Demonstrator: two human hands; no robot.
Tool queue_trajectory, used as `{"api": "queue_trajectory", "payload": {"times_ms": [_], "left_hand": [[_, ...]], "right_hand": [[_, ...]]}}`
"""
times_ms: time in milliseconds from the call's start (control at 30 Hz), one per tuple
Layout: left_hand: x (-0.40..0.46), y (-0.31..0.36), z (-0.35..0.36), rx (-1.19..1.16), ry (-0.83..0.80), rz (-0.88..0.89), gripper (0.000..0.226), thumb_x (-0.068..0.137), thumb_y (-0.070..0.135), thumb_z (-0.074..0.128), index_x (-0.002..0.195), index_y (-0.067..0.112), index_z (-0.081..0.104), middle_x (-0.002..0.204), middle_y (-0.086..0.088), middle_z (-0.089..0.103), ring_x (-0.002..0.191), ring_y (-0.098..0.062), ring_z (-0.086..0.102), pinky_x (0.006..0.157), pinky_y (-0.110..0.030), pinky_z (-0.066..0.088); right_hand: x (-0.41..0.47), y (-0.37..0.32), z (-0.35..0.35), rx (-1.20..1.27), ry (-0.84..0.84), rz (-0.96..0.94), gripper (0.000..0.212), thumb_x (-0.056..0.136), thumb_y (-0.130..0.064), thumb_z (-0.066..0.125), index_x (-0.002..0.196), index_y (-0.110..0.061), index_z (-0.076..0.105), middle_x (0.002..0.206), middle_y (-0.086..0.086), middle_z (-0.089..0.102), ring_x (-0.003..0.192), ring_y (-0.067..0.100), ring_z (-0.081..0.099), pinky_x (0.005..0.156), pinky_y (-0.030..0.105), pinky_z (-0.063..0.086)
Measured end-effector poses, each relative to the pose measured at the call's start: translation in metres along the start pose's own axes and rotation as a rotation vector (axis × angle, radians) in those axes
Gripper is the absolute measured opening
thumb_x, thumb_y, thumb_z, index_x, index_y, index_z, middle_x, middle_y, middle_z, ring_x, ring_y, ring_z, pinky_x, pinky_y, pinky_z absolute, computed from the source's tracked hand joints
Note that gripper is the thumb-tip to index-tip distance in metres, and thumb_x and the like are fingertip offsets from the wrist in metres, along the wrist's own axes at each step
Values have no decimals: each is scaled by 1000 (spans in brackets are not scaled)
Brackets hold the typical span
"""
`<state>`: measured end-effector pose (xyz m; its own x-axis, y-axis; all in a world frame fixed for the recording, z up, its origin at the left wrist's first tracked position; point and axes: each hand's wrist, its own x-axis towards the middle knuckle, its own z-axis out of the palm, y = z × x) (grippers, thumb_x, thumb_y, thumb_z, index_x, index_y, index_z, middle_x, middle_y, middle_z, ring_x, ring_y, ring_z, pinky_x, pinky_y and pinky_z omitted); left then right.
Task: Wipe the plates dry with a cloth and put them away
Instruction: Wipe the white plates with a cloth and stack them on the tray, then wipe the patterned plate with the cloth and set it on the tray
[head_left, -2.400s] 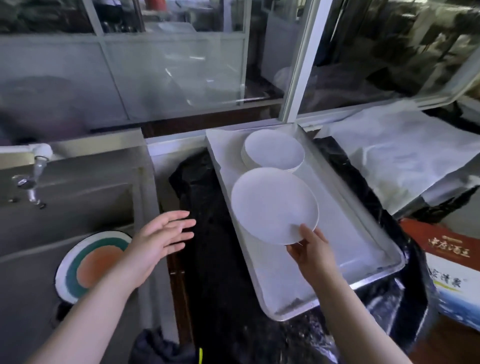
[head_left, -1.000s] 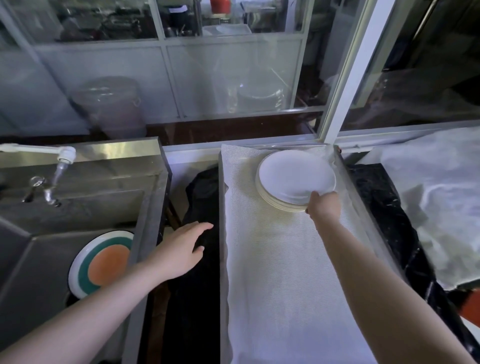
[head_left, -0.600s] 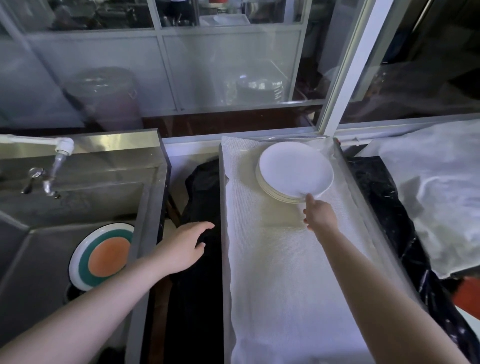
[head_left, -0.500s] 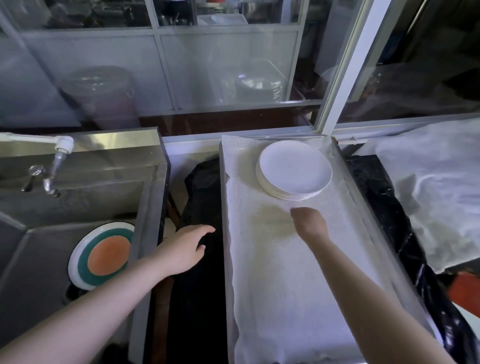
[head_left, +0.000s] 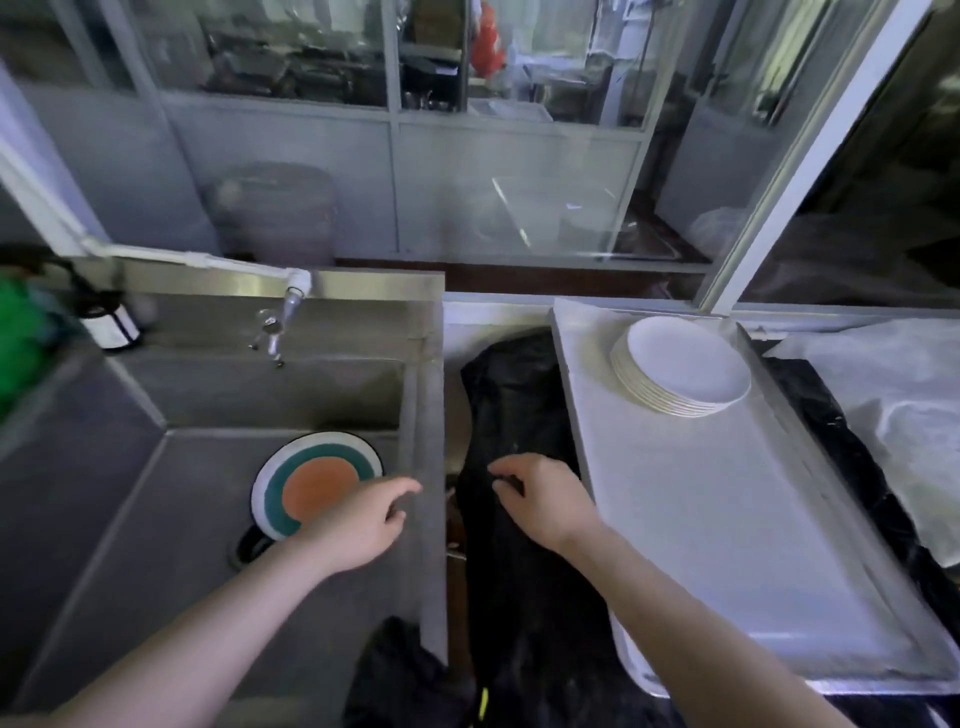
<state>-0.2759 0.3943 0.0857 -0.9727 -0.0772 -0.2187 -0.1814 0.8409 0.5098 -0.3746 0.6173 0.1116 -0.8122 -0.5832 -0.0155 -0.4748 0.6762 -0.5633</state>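
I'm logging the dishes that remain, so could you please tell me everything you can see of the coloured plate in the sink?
The coloured plate is round, with a white rim, a teal ring and an orange centre. It lies in the steel sink, partly over the drain. The left hand hovers over its near edge; contact cannot be told.

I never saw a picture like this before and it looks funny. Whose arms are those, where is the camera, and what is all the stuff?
The camera sits on a person's head, looking down, so you see their own two arms. The left hand hovers over the metal sink, near a plate with green and orange rings lying in it. The right hand is over a black cloth; whether it touches the cloth is hard to tell. Neither hand holds a plate. A stack of white plates sits on a cloth-lined tray.
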Motion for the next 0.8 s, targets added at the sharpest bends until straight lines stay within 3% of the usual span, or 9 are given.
{"api": "queue_trajectory", "payload": {"times_ms": [133,233,367,467,600,700,800], "left_hand": [[-74,-77,-29,-1,52,-105,40,94,22,48,131,36,51,133,17,56,115,-8,57,90,-23,44],[-125,-132,-47,-42,83,-196,39,93,19,50,129,34,55,129,14,60,117,-9,56,94,-24,44],[-177,-191,-60,-134,72,-297,36,96,17,49,129,31,54,126,17,60,109,2,56,85,-15,41],[-198,-226,-63,-236,58,-366,35,96,14,51,127,28,55,123,11,62,113,-3,57,90,-17,41],[-195,-264,-62,-350,82,-425,32,94,5,54,124,15,59,117,2,66,107,-9,60,89,-18,41],[-175,-291,-58,-405,123,-489,27,92,1,56,118,6,63,114,-8,67,107,-19,61,92,-25,42],[-144,-313,-50,-424,52,-575,23,94,7,56,115,10,63,113,-8,67,100,-21,62,87,-28,46]], "right_hand": [[-7,-79,66,1,-118,-51,29,92,-23,54,118,-21,68,121,0,67,112,20,60,93,31,48],[-9,-126,121,-49,-193,-81,26,90,-27,53,110,-24,68,113,-2,69,108,23,61,85,33,50],[-11,-168,178,4,-295,-33,27,88,-26,56,111,-23,70,113,-3,70,108,19,62,89,29,49],[-3,-180,205,13,-390,16,14,83,-18,54,86,-18,68,92,0,69,94,27,63,78,31,47],[17,-173,231,117,-404,251,14,85,-18,58,85,-16,71,89,3,72,87,20,67,70,27,48],[41,-159,246,241,-364,418,17,88,-25,59,79,-20,73,77,-1,72,67,9,59,58,20,44],[73,-136,264,286,-336,549,21,91,-28,56,89,-15,72,76,3,70,65,16,58,57,25,41]]}}
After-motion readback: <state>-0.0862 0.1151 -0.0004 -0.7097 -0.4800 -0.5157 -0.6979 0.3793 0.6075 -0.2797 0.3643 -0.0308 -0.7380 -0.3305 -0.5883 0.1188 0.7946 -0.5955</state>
